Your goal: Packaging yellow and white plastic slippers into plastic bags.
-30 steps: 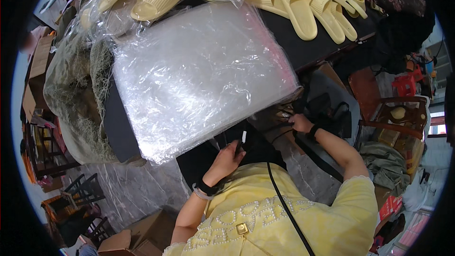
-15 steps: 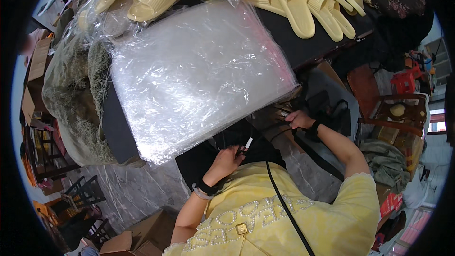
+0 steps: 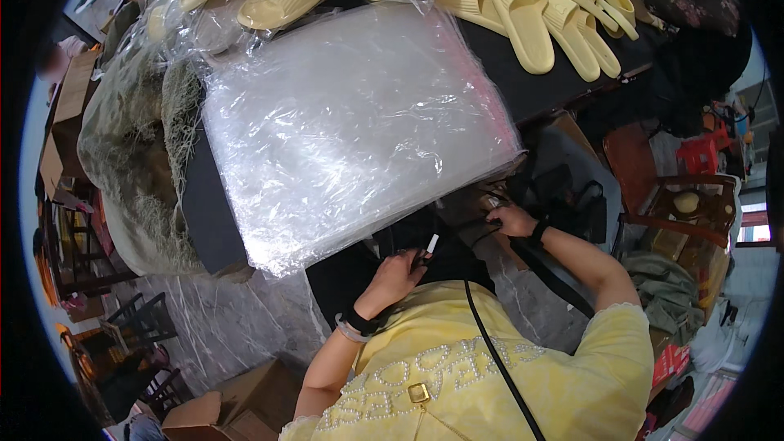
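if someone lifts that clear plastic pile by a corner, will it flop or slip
The clear plastic pile will probably flop and sag, since its film looks thin and crinkled. It may well be slippery: the glossy surface throws bright highlights. Being broad and fairly flat on the dark table, it seems unlikely to roll or tip.

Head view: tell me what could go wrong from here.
The small white-tipped item pokes up from the left hand above the lap, so a loose grip might drop it.
The thin black cord at the right hand could snag on the black strap nearby.
The glossy stack of clear plastic reaches the table's near edge; a bump might slide it off.
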`<state>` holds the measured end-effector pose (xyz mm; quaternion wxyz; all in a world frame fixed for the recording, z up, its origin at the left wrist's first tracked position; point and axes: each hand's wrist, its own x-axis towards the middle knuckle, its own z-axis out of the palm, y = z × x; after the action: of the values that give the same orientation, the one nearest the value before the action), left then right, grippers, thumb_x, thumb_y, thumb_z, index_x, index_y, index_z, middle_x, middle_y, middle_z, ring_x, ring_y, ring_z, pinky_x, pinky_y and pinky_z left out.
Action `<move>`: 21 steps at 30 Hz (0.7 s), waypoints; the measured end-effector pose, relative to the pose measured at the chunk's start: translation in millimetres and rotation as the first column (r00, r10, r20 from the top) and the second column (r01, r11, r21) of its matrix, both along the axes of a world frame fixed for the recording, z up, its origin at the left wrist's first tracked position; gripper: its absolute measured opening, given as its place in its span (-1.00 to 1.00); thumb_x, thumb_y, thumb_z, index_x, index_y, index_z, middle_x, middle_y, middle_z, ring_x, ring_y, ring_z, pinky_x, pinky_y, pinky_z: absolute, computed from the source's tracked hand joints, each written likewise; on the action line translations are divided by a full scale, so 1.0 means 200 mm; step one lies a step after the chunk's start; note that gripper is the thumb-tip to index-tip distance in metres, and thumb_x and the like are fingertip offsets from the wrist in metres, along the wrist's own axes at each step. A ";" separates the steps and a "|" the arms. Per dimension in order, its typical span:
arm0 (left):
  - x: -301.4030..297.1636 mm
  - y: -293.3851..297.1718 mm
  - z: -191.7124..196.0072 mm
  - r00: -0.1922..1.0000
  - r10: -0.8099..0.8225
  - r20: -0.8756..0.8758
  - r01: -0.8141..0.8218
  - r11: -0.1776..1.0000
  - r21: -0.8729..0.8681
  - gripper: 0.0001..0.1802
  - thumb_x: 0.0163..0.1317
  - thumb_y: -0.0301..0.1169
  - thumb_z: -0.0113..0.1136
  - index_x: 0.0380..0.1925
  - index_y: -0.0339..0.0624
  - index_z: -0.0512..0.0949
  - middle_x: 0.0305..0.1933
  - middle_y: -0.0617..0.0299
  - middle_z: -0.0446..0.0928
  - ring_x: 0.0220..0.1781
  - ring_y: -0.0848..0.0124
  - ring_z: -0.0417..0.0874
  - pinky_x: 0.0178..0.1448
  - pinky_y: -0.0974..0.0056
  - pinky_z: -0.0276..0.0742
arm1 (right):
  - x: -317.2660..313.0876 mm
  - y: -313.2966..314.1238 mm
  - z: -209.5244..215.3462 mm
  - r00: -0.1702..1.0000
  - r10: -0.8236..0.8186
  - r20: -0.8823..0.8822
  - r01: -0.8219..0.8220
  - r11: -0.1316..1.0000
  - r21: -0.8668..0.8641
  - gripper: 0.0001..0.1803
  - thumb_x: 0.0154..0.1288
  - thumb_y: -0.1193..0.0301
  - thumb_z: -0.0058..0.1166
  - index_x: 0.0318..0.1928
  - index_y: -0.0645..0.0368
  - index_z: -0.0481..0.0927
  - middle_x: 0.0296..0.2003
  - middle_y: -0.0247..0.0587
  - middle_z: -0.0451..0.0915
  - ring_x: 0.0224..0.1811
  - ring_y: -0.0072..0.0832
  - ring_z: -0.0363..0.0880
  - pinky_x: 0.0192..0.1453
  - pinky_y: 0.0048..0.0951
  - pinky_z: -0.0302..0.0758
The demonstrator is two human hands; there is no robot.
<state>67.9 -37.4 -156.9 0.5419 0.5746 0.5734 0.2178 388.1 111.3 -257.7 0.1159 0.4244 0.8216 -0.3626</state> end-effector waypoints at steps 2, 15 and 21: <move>0.00 0.00 0.00 1.000 0.019 0.006 -0.019 1.000 0.008 -0.69 0.15 -0.43 0.18 -0.09 -0.25 0.53 -0.20 -0.12 0.55 -0.16 0.01 0.58 -0.10 0.21 0.45 | 0.03 0.00 -0.04 0.994 0.111 0.019 -0.112 0.992 0.053 -0.63 -0.05 0.61 0.02 -0.14 0.16 0.60 -0.16 -0.03 0.60 -0.03 -0.10 0.52 0.07 -0.19 0.44; -0.01 -0.01 -0.02 0.999 0.018 -0.030 -0.017 0.999 0.036 -0.70 0.16 -0.38 0.14 -0.09 -0.17 0.52 -0.16 -0.12 0.54 -0.11 -0.05 0.56 -0.05 0.07 0.45 | -0.11 -0.02 0.08 0.971 0.176 -0.162 -0.175 0.984 0.022 -0.70 0.02 0.55 0.20 -0.15 0.18 0.58 -0.24 -0.09 0.50 -0.13 -0.12 0.50 -0.04 -0.23 0.44; 0.02 -0.01 -0.05 0.998 0.067 -0.006 -0.066 0.994 0.085 -0.71 0.16 -0.41 0.16 -0.11 -0.25 0.53 -0.24 -0.13 0.56 -0.20 0.01 0.61 -0.14 0.21 0.47 | -0.40 -0.11 0.28 0.921 -0.049 -0.386 -0.030 0.980 -0.195 -0.66 0.08 0.45 0.25 -0.09 0.13 0.54 -0.31 -0.19 0.52 -0.29 -0.35 0.52 -0.21 -0.39 0.47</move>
<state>71.5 -40.1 -167.7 0.5068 0.5787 0.5848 0.2574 308.4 90.0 -201.6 -0.0095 0.3344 0.7862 -0.5197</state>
